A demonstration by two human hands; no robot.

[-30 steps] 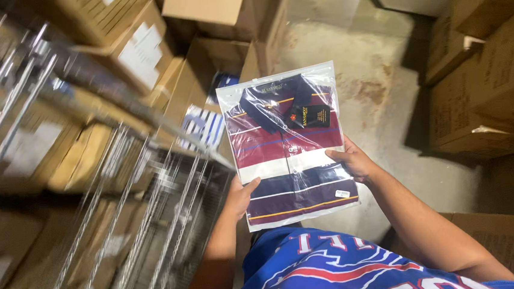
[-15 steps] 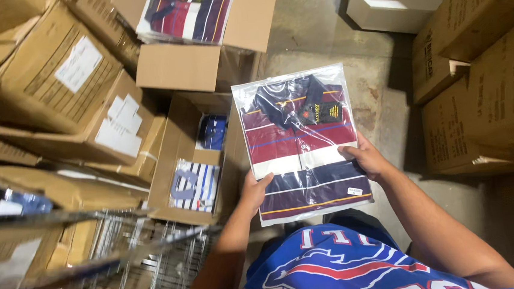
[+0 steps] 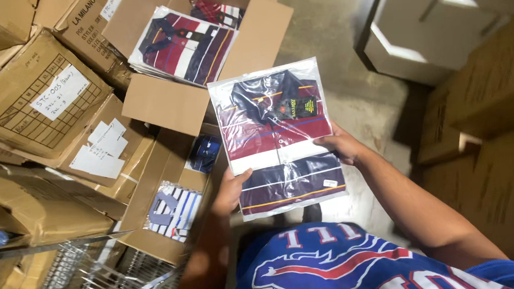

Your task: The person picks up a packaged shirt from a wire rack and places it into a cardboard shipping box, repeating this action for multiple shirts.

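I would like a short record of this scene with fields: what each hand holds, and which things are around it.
left hand: grips the lower left edge of the bagged striped shirt
right hand: grips the right edge of the same bag
open box: cardboard, holds a stack of similar bagged shirts
lower box: holds a blue and white striped shirt
wire rack: bottom left

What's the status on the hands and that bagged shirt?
Left hand and right hand grip bagged striped shirt by its edges. Open box of shirts beyond. Nothing blocking.
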